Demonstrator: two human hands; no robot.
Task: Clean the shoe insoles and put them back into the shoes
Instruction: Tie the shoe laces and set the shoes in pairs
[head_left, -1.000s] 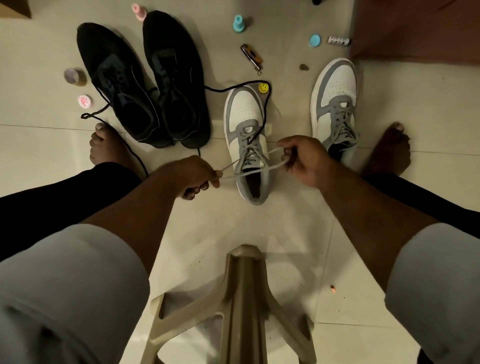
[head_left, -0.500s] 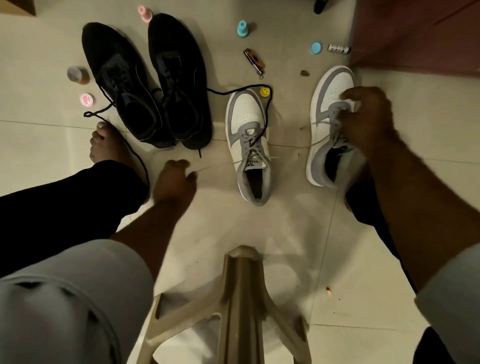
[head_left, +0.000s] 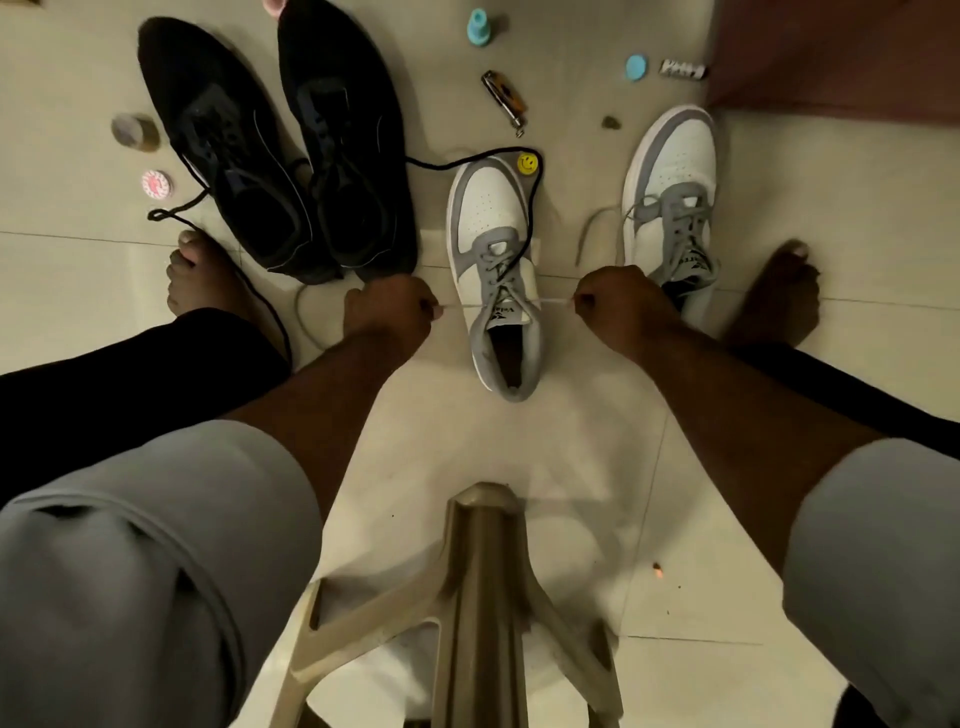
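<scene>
Pulling pale laces taut on a grey-and-white sneaker (head_left: 493, 260) at floor centre

Smooth white panels, grey suede-like overlays, flat thin laces (head_left: 553, 301); glossy cream floor tiles (head_left: 857, 208). Both forearms stretched forward, wrists low. Left hand (head_left: 387, 312) fisted at the shoe's 9 o'clock, pinching one lace end; right hand (head_left: 618, 301) fisted at 3 o'clock, pinching the other. Matching sneaker (head_left: 672, 171) toward 2 o'clock; matte black pair (head_left: 275, 150) toward 10 o'clock; ribbed beige plastic stool (head_left: 478, 597) at 6 o'clock
</scene>
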